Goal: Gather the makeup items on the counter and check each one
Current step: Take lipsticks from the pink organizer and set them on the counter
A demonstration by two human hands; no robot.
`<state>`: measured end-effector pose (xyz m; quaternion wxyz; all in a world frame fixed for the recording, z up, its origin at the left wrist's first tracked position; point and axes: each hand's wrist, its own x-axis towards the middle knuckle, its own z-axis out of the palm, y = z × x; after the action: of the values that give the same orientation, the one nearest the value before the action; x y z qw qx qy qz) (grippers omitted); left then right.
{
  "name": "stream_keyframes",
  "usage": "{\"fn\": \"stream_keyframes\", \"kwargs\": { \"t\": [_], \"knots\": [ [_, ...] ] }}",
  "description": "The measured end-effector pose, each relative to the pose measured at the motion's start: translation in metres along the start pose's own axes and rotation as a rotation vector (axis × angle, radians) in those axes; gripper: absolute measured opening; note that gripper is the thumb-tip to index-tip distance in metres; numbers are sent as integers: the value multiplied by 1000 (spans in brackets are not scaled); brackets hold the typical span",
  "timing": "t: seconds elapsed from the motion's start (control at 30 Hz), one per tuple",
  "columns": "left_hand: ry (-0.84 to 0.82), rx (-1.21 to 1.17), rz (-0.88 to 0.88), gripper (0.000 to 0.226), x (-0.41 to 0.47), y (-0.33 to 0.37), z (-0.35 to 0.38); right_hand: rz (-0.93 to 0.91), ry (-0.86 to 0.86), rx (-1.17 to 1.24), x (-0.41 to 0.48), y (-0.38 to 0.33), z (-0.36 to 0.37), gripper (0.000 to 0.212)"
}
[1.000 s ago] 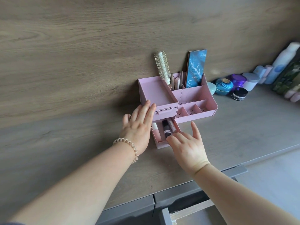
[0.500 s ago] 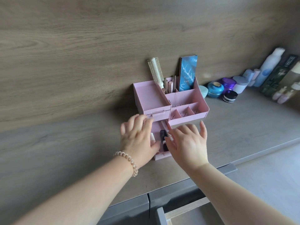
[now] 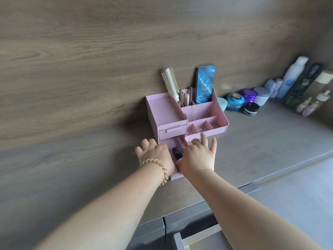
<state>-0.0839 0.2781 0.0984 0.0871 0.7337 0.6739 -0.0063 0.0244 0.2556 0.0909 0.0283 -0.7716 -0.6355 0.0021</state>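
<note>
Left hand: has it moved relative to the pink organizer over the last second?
Yes. The left hand has drawn back toward the person, from the front of the pink organizer's upper drawer to the pulled-out lower drawer.

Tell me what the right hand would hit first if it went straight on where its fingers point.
The front wall of the pink organizer, right ahead of the right hand. The fingertips may already touch it, since depth is unclear from this view.

That organizer (image 3: 167, 112) is pink, the palette (image 3: 205, 83) blue with a white feather print; there's a teal jar (image 3: 234, 104), a purple jar (image 3: 250, 94), a grey wood-grain table (image 3: 266, 141).
</note>
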Motion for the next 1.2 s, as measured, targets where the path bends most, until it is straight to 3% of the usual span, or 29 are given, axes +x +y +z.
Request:
{"fn": "stream_keyframes", "kwargs": {
  "t": [0.23, 0.37, 0.53, 0.63, 0.73, 0.9, 1.2],
  "knots": [
    [367, -261, 102, 51, -23, -3, -6, 164, 250, 305, -23, 9, -3, 24],
    [423, -534, 238, 56, -30, 12, -11, 262, 391, 516, -40, 19, -17, 18],
    [134, -888, 435, 64, -59, 67, -21, 400, 499, 774, -78, 60, -37, 10],
    [72, -960, 503, 62, -83, 102, -16, 467, 556, 830, -111, 84, -43, 12],
    [-116, -910, 638, 65, -128, 147, 1, 635, 612, 812, -167, 129, -46, 22],
    [-351, -815, 878, 66, -218, 212, 27, 853, 657, 765, -277, 196, -44, 15],
    [-551, -569, 1150, 74, -414, 341, 76, 1180, 724, 638, -493, 333, -37, 15]
  ]
}}
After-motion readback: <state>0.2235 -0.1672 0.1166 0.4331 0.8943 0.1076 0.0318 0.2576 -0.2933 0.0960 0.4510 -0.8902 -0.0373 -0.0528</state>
